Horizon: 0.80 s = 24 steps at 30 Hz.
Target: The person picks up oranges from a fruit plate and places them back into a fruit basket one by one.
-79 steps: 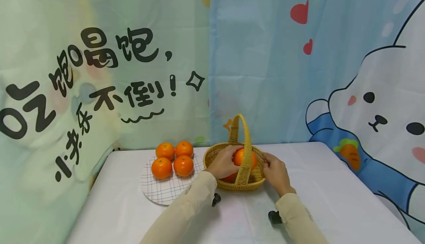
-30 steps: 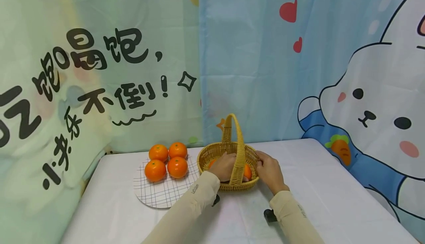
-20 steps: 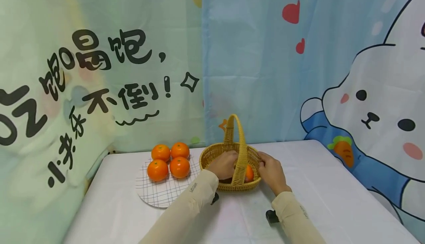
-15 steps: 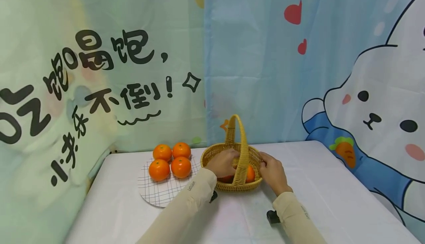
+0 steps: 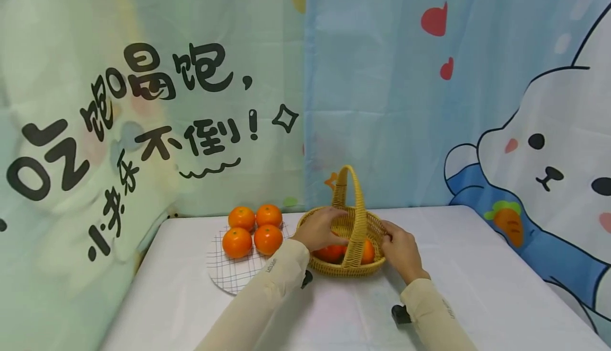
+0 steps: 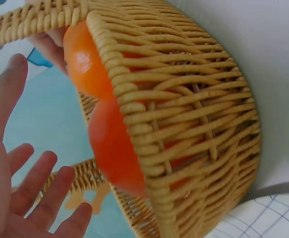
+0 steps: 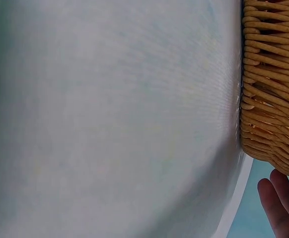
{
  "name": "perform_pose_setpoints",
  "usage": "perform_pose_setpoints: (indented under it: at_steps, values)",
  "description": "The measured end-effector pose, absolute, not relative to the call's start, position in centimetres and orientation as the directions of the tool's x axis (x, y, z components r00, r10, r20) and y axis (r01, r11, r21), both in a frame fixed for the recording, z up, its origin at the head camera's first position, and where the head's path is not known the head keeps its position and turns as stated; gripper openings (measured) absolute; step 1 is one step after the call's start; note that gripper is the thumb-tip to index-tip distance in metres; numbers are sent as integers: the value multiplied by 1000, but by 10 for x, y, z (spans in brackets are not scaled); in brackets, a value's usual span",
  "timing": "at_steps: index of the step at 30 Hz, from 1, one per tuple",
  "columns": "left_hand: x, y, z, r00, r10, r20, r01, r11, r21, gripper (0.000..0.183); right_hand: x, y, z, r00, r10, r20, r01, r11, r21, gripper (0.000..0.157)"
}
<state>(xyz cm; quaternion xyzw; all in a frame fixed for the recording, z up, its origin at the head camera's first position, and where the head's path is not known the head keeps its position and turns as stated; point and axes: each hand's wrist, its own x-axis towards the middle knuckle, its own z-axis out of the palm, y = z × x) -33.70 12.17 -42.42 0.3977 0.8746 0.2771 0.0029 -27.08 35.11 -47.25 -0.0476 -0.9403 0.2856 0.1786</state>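
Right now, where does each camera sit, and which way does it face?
Head: on the head, facing forward and down at basket, oranges and plate; left hand, right hand and sleeves show.
Left wrist: on that wrist, facing basket and inner oranges; left hand and some right fingers show.
Right wrist: on that wrist, facing table and basket; fingers show.
Both wrist views share the basket.

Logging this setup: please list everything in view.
Table: one, white, foreground
Plate: one, gridded white, table's left
Basket: one, yellow, right of plate
Oranges: four, orange, on plate
More oranges: two visible, orange, in basket
Backdrop: one, green-blue, behind table
Lettering: several, black, backdrop's left
Hearts: two, red, backdrop's top
Rabbit print: one, mostly white, backdrop's right
Sleeves: two, cream, foreground
Wrist devices: two, black, by sleeves
Left hand: one, over basket
Right hand: one, at basket's rim
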Motion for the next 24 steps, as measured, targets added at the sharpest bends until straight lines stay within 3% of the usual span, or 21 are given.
perform_pose_setpoints:
  at_steps: [8, 24]
  values:
    - [-344, 105, -436, -718, 637, 279, 661, 500, 560, 78, -271, 354, -475, -919, 189, 346, -33, 837, -546, 45]
    - [-355, 51, -451, -764, 535, 360, 618, 448, 646, 63, -272, 354, -476, -927, 186, 327, -26, 836, -548, 46]
